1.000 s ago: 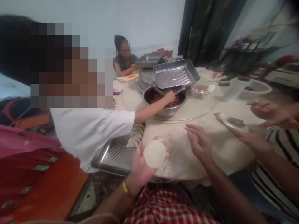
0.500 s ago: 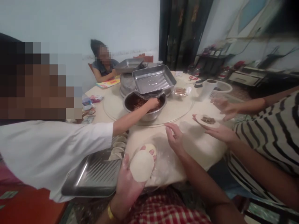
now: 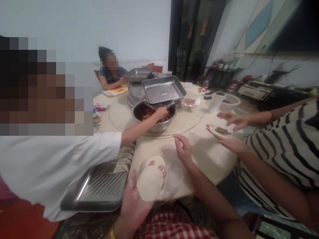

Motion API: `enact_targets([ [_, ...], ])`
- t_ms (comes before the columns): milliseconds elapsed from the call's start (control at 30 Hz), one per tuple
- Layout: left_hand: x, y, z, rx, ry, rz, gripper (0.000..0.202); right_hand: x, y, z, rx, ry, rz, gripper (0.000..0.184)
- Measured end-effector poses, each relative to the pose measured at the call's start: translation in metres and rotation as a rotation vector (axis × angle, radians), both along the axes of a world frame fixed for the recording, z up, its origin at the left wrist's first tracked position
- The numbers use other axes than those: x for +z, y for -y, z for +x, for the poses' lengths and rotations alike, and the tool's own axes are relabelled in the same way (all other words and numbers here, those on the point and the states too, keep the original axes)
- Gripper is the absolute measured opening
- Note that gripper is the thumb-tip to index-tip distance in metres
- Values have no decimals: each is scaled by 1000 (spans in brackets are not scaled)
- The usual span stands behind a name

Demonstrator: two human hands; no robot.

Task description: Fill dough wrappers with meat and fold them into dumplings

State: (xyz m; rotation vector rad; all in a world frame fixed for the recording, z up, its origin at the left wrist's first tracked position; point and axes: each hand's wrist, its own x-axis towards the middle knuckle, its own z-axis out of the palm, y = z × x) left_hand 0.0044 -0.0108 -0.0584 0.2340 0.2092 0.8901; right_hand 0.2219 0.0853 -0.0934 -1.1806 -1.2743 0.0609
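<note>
A round dumpling wrapper (image 3: 150, 183) lies on the upturned palm of my left hand (image 3: 136, 207), its fingertips showing past the far edge. Beyond those fingertips, another wrapper (image 3: 159, 160) rests on a clear plastic bag on the table. My right hand (image 3: 183, 150) hovers over the tabletop, its fingers loosely bent and apart from the thumb, with nothing in it. Ahead stands a steel bowl (image 3: 155, 127) of dark minced filling, where the hand (image 3: 161, 113) of a person in a white sleeve reaches in. To my left, folded dumplings (image 3: 124, 158) line one side of a metal tray (image 3: 93, 205).
At the right, a person in a striped shirt holds a wrapper with filling (image 3: 221, 131). An empty metal tray (image 3: 164, 88) leans behind the bowl on the turntable (image 3: 117, 116). A paper roll (image 3: 216, 102) and a white basket (image 3: 231, 103) stand at back right.
The view has shifted slightly. My left hand still carries the wrapper and my right hand stays raised. The striped-shirt person's upper hand has moved nearer their filled wrapper.
</note>
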Motion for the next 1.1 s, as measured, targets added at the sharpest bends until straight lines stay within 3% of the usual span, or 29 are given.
enact_targets([
  [200, -3, 2, 0, -47, 72, 35, 59, 1, 0, 1, 1, 1, 0, 22],
  [300, -1, 3, 1, -17, 10, -10, 53, 0, 1, 1, 1, -5, -5, 23],
  [467, 13, 7, 7, 54, -210, -226, 65, -5, 2, 4, 8, -31, -41, 23],
  [667, 28, 10, 13, 66, -273, -283, 61, -9, 2, 7, 15, -54, -94, 25],
  [833, 26, 13, 13, 50, -233, -282, 73, -6, 3, 8, 18, -27, -75, 25],
  [1000, 20, 13, 11, 37, -201, -234, 60, -3, 4, 7, 17, -38, -84, 25],
  [1100, 16, 10, 11, 26, -202, -241, 68, -2, 4, 7, 19, -43, -86, 25],
])
